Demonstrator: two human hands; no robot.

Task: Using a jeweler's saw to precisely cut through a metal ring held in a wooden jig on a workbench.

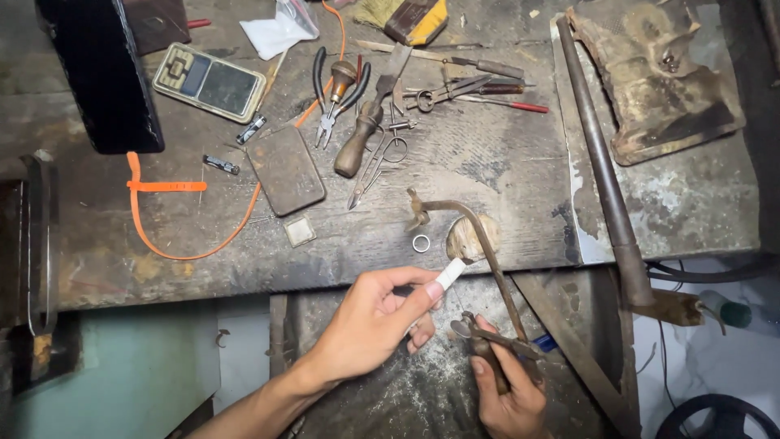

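My left hand (374, 321) pinches a small white cylindrical piece (451, 273) between thumb and forefinger, just below the front edge of the worn workbench (487, 162). My right hand (508, 390) grips the wooden handle of a rusty metal saw frame (479, 236), whose arch rises over the bench edge. A small silver ring (421, 242) lies on the bench just above my left hand, beside a wooden bench peg (463, 237).
Pliers (333, 97), scissors (374, 167), a wooden-handled tool (357, 142), a flat dark block (285, 169), a pocket scale (210, 81), an orange strap (162, 186) and a long metal rod (601, 162) lie on the bench. A black box (97, 73) stands at the far left.
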